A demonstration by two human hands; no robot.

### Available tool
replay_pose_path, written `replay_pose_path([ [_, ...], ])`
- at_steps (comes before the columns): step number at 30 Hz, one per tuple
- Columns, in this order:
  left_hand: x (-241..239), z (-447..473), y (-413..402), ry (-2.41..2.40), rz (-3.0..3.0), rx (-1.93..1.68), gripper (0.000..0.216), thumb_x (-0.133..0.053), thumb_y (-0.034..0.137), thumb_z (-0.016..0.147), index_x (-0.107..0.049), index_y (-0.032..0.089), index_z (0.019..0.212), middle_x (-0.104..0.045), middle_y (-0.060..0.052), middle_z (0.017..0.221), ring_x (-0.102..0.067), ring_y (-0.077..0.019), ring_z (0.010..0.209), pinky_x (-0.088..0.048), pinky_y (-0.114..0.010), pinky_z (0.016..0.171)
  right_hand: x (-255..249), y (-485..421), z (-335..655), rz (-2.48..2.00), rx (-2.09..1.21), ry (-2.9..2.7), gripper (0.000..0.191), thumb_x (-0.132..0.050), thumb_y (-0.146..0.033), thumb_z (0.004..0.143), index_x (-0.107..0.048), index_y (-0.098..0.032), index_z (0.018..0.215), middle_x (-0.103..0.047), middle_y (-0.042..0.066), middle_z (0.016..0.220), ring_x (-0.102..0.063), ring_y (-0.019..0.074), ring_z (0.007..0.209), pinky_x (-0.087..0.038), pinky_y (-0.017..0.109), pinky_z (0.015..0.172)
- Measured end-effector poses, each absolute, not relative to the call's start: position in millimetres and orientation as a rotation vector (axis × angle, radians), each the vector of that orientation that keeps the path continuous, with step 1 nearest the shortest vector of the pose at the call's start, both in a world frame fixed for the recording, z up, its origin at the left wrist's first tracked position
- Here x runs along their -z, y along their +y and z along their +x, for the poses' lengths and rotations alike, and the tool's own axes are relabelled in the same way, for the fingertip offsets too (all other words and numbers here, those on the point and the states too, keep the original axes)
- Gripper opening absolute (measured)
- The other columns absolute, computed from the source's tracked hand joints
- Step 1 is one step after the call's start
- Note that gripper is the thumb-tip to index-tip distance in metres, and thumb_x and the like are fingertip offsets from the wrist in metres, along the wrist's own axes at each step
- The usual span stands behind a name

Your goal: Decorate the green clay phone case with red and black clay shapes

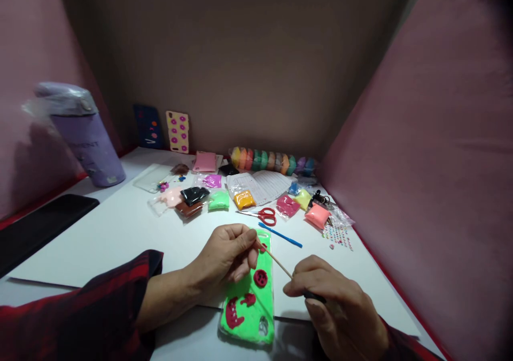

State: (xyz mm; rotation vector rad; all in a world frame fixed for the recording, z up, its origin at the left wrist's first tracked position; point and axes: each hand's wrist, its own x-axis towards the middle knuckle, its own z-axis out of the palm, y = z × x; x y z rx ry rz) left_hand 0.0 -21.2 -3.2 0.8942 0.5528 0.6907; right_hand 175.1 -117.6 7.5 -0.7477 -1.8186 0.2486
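A phone case covered in bright green clay [250,302] lies on the white sheet [120,233] in front of me, with red clay shapes stuck on it. My left hand [224,259] rests on the case's upper left, its fingers pinched together at the tip of a thin wooden stick [276,259]; a small red bit seems to sit there. My right hand [336,307] is closed round the stick's lower end, just right of the case.
Several small bags of coloured clay [244,198], red scissors [266,215], a blue tool [280,235] and a sticker sheet [339,235] lie beyond the case. A row of clay tubs [272,161] and two decorated cases [177,131] stand at the back. A purple bottle [86,134] and a dark phone [36,227] sit left.
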Motion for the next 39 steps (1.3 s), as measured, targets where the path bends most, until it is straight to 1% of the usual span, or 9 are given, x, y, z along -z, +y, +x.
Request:
replay_pose_path([
  [10,2,0,-23,0.558,0.891,-0.703,0.034,-0.069,0.043,0.08,-0.06,0.011,0.071,-0.061,0.001,0.049,-0.04,-0.001,0.028,-0.022,-0.009,0.027,-5,-119,174,-0.761,-0.259,-1.8,0.013,-0.045,-0.02,0.096,-0.056,-0.019,0.103,-0.069,0.008,0.077,-0.059,0.0175,0.072,-0.053,0.033,0.06],
  [16,5,1,-21,0.538,0.909,-0.712,0.033,-0.068,0.042,0.082,-0.061,0.011,0.072,-0.062,0.001,0.05,-0.043,-0.0013,0.031,-0.024,-0.009,0.029,-5,-118,174,-0.77,-0.265,-1.813,0.015,-0.044,-0.021,0.096,-0.056,-0.019,0.104,-0.069,0.008,0.077,-0.059,0.0179,0.072,-0.052,0.034,0.061],
  [22,3,0,-22,0.575,1.036,-0.767,0.038,-0.07,0.047,0.077,-0.058,0.012,0.069,-0.062,0.0,0.051,-0.041,-0.0012,0.029,-0.022,-0.01,0.029,-6,-118,174,-0.774,-0.239,-1.811,0.015,-0.044,-0.021,0.096,-0.058,-0.017,0.1,-0.069,0.009,0.075,-0.059,0.0174,0.071,-0.053,0.032,0.06],
  [27,0,-1,-23,0.61,1.106,-0.807,0.035,-0.063,0.045,0.084,-0.061,0.011,0.076,-0.061,0.001,0.053,-0.039,-0.0011,0.03,-0.023,-0.012,0.032,-16,-118,176,-0.774,-0.235,-1.843,0.018,-0.044,-0.022,0.096,-0.061,-0.017,0.099,-0.069,0.008,0.074,-0.06,0.017,0.068,-0.054,0.032,0.058],
  [30,-2,-2,-22,0.671,1.19,-0.897,0.032,-0.058,0.043,0.087,-0.062,0.012,0.079,-0.059,0.002,0.055,-0.038,-0.0018,0.033,-0.024,-0.014,0.034,-16,-118,176,-0.793,-0.245,-1.815,0.018,-0.045,-0.022,0.096,-0.062,-0.017,0.098,-0.069,0.008,0.075,-0.06,0.0175,0.07,-0.054,0.033,0.06],
  [34,-3,-5,-18,0.805,1.371,-1.086,0.023,-0.058,0.035,0.088,-0.064,0.015,0.08,-0.058,0.002,0.059,-0.045,-0.0068,0.046,-0.034,-0.019,0.044,-5,-118,177,-0.805,-0.274,-1.724,0.016,-0.046,-0.015,0.093,-0.058,-0.019,0.103,-0.064,0.006,0.073,-0.058,0.0173,0.068,-0.05,0.033,0.059],
  [37,-1,-6,-14,0.873,1.487,-1.193,0.018,-0.055,0.028,0.089,-0.065,0.017,0.08,-0.061,0.0,0.067,-0.054,-0.0118,0.065,-0.043,-0.023,0.063,5,-118,177,-0.847,-0.254,-1.603,0.019,-0.049,-0.011,0.09,-0.056,-0.019,0.106,-0.058,0.002,0.069,-0.056,0.0154,0.064,-0.047,0.031,0.056],
  [39,1,-6,-12,0.901,1.522,-1.196,0.016,-0.054,0.026,0.09,-0.064,0.017,0.081,-0.062,0.0,0.072,-0.056,-0.0135,0.074,-0.044,-0.025,0.073,9,-119,176,-0.932,-0.24,-1.591,0.017,-0.05,-0.012,0.09,-0.056,-0.02,0.104,-0.057,0.001,0.068,-0.056,0.0142,0.062,-0.046,0.029,0.056],
])
